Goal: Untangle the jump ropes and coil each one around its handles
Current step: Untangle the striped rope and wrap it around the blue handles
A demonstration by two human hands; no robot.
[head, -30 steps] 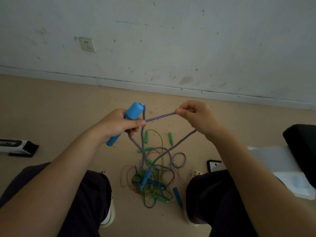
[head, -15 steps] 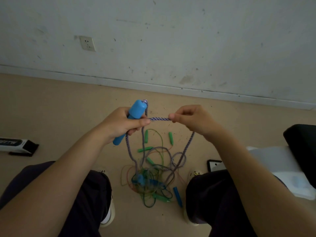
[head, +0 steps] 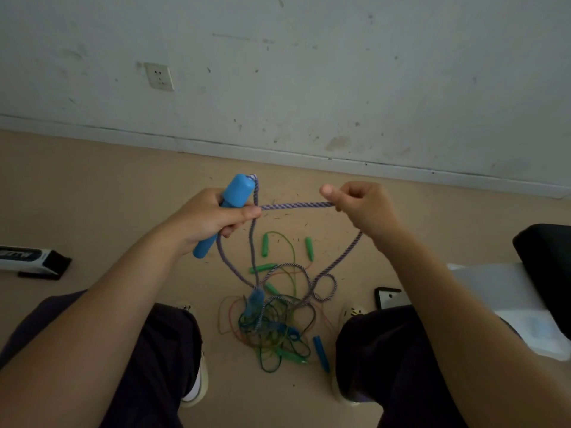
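Observation:
My left hand (head: 213, 219) grips a light blue jump rope handle (head: 230, 202), tilted with its thick end up, and its thumb pins the purple braided rope (head: 296, 206) against it. My right hand (head: 363, 208) pinches the same rope about a hand's width to the right, so a short stretch runs taut between both hands. From each hand the rope hangs down in loops to a tangle (head: 272, 316) of thin green, blue and orange ropes on the floor between my feet. A second light blue handle (head: 255, 301) hangs blurred over the tangle.
Green handles (head: 265, 244) (head: 309, 248) and a dark blue handle (head: 319, 353) lie around the tangle. A black and white box (head: 31, 261) sits on the floor at left. A dark phone-like object (head: 390, 297), white sheets (head: 500, 291) and a black item (head: 547, 257) are at right.
My right hand first closed in toward the left hand, then pulled right again, stretching the rope taut. The hanging second handle has risen slightly above the tangle.

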